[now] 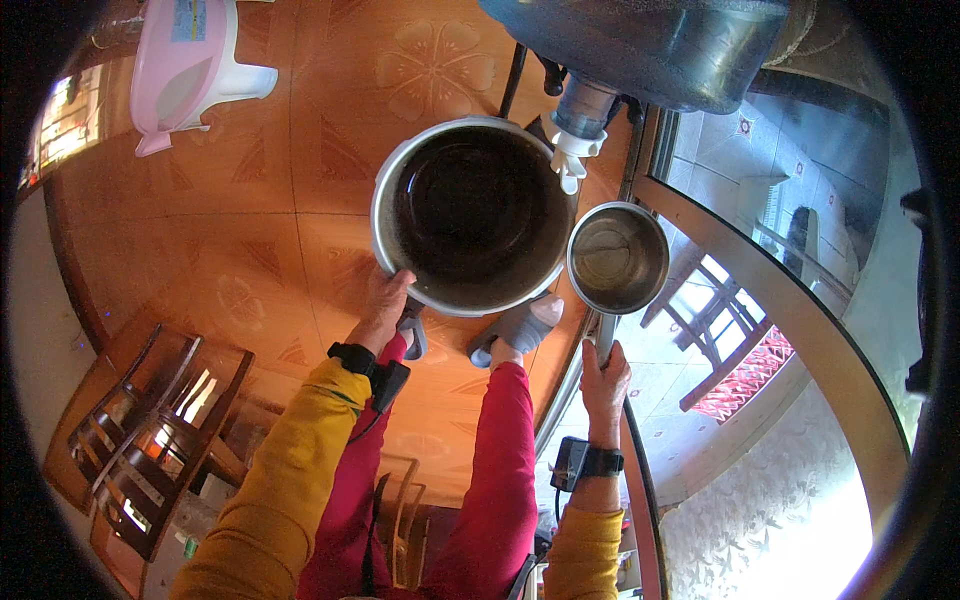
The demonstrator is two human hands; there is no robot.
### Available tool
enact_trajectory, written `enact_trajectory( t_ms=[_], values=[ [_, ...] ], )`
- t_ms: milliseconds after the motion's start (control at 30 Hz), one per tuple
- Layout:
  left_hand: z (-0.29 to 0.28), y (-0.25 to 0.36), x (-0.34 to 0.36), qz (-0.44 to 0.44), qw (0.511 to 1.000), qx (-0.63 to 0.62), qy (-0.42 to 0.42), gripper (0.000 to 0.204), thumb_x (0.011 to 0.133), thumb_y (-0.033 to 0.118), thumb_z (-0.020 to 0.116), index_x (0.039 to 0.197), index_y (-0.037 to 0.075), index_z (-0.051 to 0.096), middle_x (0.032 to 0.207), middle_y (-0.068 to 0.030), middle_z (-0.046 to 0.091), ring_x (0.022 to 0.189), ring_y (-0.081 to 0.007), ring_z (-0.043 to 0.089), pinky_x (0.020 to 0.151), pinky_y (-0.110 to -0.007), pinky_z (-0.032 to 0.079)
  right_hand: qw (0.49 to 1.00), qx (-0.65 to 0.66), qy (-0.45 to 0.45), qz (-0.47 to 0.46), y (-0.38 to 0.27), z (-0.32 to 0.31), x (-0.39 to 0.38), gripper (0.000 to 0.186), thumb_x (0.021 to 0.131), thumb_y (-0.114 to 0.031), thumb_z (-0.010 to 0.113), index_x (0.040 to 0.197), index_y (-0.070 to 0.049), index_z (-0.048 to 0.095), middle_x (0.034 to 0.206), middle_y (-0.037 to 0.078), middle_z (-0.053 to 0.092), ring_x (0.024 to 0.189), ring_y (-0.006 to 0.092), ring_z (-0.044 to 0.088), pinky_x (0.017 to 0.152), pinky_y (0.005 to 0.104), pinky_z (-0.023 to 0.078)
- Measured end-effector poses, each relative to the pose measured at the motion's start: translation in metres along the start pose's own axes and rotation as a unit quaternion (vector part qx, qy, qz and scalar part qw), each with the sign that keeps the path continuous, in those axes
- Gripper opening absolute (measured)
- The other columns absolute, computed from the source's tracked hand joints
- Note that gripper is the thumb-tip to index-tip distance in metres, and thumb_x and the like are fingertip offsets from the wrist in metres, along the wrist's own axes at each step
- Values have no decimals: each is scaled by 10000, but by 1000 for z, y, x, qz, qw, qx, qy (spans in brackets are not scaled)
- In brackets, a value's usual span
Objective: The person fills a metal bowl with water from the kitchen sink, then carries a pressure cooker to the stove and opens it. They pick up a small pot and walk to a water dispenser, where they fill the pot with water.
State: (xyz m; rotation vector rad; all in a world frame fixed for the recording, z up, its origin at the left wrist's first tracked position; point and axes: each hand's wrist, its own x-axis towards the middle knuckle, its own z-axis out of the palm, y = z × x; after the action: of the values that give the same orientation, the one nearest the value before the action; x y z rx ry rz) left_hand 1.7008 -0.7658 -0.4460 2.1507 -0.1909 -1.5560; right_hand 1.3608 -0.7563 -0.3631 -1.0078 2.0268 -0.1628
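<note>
My left hand (382, 308) is closed on the near-left rim of a large round metal pot (412, 248), whose inside looks dark; whether liquid lies in it I cannot tell. To the right, my right hand (605, 388) grips the handle of a metal dipper (620, 258), its bowl upward beside the pot's right rim. A white tap (572, 155) points down near the pot's far-right rim. Above it hangs a large blue water bottle (650, 50). No stream from the tap can be made out.
A pink and white plastic stool (185, 75) stands at the far left on orange patterned tiles (240, 250). Wooden chairs (150, 440) are at the lower left. A framed glass door (770, 240) runs along the right. My slippered feet (515, 330) are just below the pot.
</note>
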Motion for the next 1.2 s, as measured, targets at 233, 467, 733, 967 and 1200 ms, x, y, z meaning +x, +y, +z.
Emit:
enact_trajectory(
  t_ms=[233,467,733,967,1200],
  values=[
    [37,24,0,38,998,26,-50,355,789,220,613,1079,15,616,929,-52,636,834,-172,581,752,-320,465,999,33,-31,-2,-16,-3,-7,284,872,-240,695,850,9,561,606,161,562,503,207,512,481,376,418],
    [58,33,8,41,994,94,-32,331,814,254,628,1069,43,626,903,-47,657,785,-179,617,707,-324,497,993,-8,-92,-71,-32,18,4,305,870,-242,691,845,31,557,645,203,581,549,297,583,522,398,451],
    [67,25,26,-13,989,76,-124,368,838,161,635,1171,17,574,1016,-77,647,857,-194,627,741,-342,521,987,-8,-113,-110,-30,47,37,301,852,-239,686,918,28,565,761,255,640,749,428,661,623,457,517],
    [75,101,-20,477,848,228,-42,706,797,-52,514,1470,47,324,1475,-185,379,1352,-317,393,1124,-407,320,985,1,-95,-141,-30,53,59,313,856,-259,683,851,29,562,748,269,631,726,434,652,604,456,509],
    [150,167,-42,587,666,437,-145,709,769,-40,557,1445,16,349,1477,-202,366,1357,-349,373,1150,-433,285,990,23,-124,-63,-31,59,67,344,859,-276,685,825,33,537,727,293,606,709,452,637,573,462,480]
  ],
)
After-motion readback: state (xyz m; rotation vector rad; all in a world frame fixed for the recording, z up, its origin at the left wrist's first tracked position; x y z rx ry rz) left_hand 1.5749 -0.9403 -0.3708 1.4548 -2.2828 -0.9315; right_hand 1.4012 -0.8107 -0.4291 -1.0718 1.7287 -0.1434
